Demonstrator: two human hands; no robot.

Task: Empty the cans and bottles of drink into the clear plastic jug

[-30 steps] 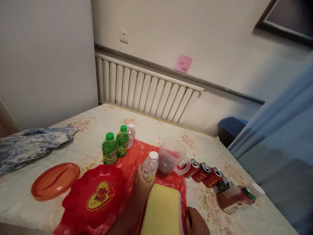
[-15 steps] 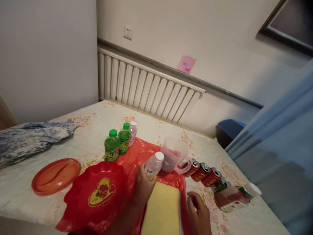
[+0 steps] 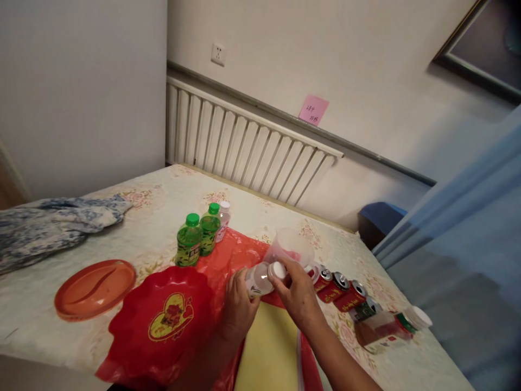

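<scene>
A clear plastic bottle (image 3: 258, 279) with a white cap (image 3: 277, 271) leans to the right in my left hand (image 3: 239, 304), whose fingers wrap round its body. My right hand (image 3: 299, 290) has its thumb and fingers closed on the cap. Just behind the hands stands a translucent plastic jug (image 3: 291, 247), its handle partly covered by my right hand. Below them lies a yellow cutting board or pad (image 3: 268, 347) on a red plastic sheet (image 3: 240, 247). Left of my left hand sits a red scalloped plate (image 3: 134, 320) with a gold heart design.
Two green-capped bottles (image 3: 189, 241) and a white-capped bottle (image 3: 223, 220) stand at the back left. Several drink cans (image 3: 341, 282) line the right, beside a jar (image 3: 385, 328) lying tilted. An orange plate (image 3: 95, 288) and patterned cloth (image 3: 61, 225) lie left.
My right hand has come up from beside the yellow board and gripped the bottle's cap. The bottle has tipped from nearly upright toward the right.
</scene>
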